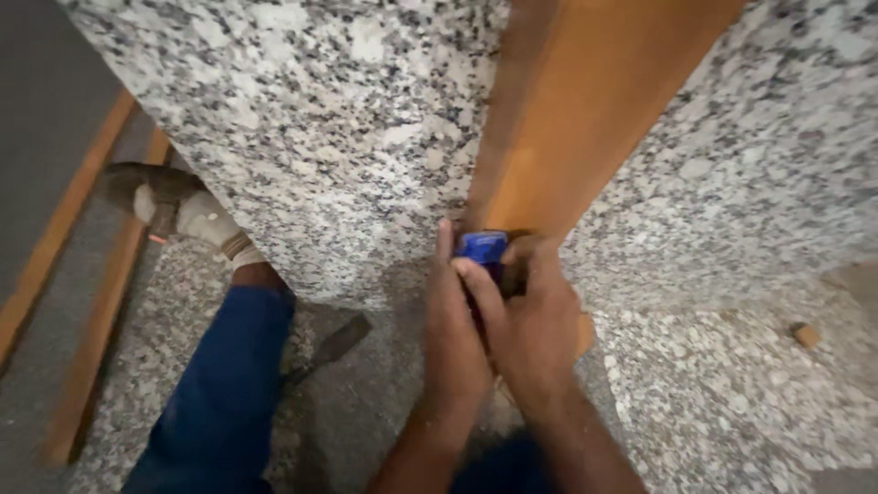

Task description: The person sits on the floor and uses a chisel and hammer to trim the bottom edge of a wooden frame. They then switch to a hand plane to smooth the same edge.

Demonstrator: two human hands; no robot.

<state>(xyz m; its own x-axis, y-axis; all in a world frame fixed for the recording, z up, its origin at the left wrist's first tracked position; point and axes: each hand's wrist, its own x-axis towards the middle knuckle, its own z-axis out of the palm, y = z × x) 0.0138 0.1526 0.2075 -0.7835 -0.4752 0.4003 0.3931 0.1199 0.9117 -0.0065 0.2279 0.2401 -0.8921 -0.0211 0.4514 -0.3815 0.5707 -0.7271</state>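
Across most of the view spreads a speckled grey granite slab (311,119), raised above a granite floor (732,393) of the same pattern. Against the slab's right edge stands an orange-brown wooden board (576,110), running down from the top of the frame to the hands. At the left, 2 wooden strips (96,302) lie along the floor beside a plain grey surface. The person's leg in blue trousers (224,393) stretches out under the slab, ending in a foot with a pale sock and a sandal (174,206). A dark flat piece (334,343) lies on the floor just beside that leg.

Both hands meet at the foot of the board. The left hand (453,338) lies flat along the left side of a small blue object (482,247), fingers straight and pointing up. The right hand (530,320) is curled around the same blue object, a finger laid across it. The object touches the board's lower end. A small brown chip (806,335) lies far right on the floor.
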